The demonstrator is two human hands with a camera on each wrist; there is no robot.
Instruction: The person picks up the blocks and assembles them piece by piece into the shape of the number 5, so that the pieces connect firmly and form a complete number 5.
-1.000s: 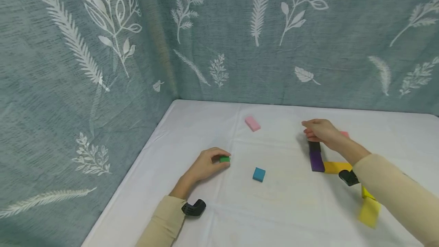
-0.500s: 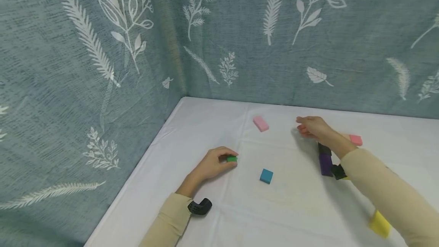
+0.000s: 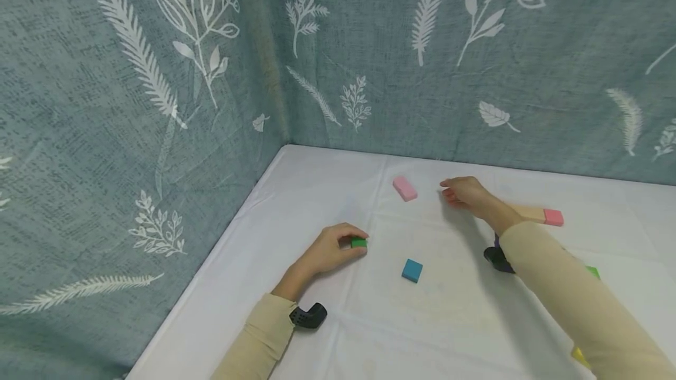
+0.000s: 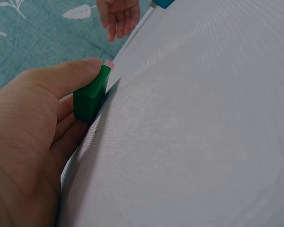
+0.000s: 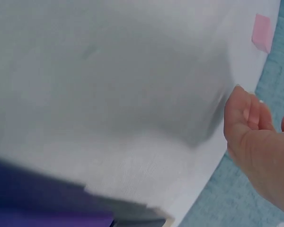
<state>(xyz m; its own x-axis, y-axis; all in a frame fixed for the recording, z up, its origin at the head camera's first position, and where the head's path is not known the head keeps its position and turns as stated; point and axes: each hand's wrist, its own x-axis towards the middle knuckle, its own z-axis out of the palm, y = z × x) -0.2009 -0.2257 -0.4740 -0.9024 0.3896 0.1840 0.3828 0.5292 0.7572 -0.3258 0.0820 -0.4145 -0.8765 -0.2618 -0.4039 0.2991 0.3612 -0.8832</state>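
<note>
My left hand [image 3: 327, 251] rests on the white cloth and grips a green block [image 3: 358, 243] between thumb and fingers. In the left wrist view the thumb lies along the upper side of the green block [image 4: 91, 94], with fingers behind it. My right hand [image 3: 467, 192] hovers over the far part of the table, holding nothing, its fingers loosely bent. To the left of that hand lies a pink block [image 3: 404, 188], apart from the fingertips; the right wrist view also has this pink block [image 5: 261, 33]. A blue block [image 3: 412, 270] lies between the two arms, nearer the front.
Right of my right wrist, a tan block [image 3: 528, 213] meets a coral block [image 3: 553, 217]. Beneath the right sleeve, parts of a light green block [image 3: 593, 271] and a yellow block [image 3: 581, 358] show. A purple block [image 5: 61, 220] crosses the right wrist view's bottom. A patterned curtain [image 3: 369, 46] stands behind.
My right hand has moved left, away from the row of blocks and closer to the pink block. The head view has turned slightly right. My left hand keeps its grip on the green block.
</note>
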